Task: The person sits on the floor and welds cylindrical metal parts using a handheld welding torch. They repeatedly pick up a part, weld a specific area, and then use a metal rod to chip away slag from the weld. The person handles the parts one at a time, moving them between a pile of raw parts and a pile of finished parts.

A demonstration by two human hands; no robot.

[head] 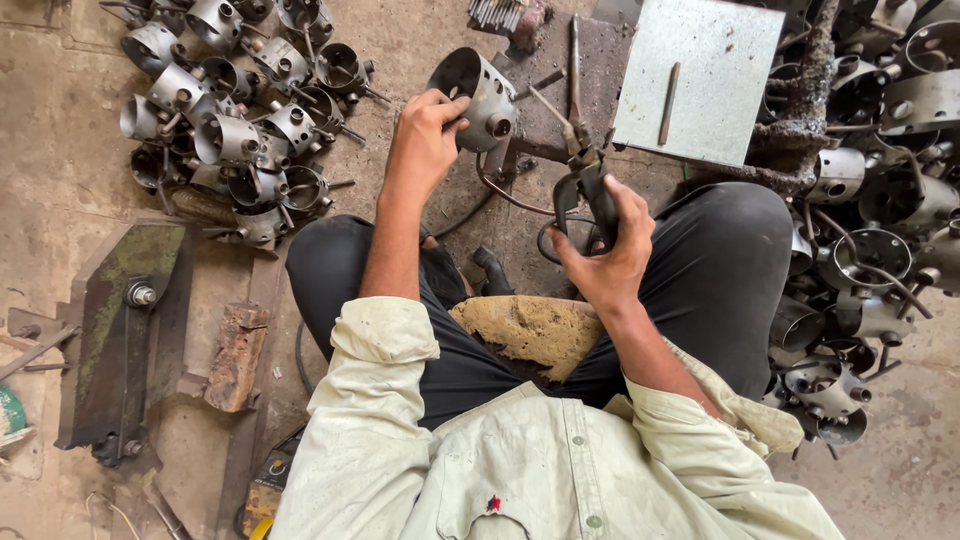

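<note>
Left hand [425,140] is wrapped tight around the rim of a metal cup [478,97], holding it tilted just above centre of the frame, open mouth facing upper left. Right hand [605,255] is clamped on the black grip of an electrode holder [585,185], rod tip pointing toward the cup's side stub. My guess is the cup's stiff sheet steel, light enough for 1 hand, with sharp-ish edges and slots, so the rim looks like the sane place to grab. Pile of cups [235,110] sits upper left on the floor, another heap [870,230] down the right side, grey plate [700,80] up top with a rod lying on it.
</note>
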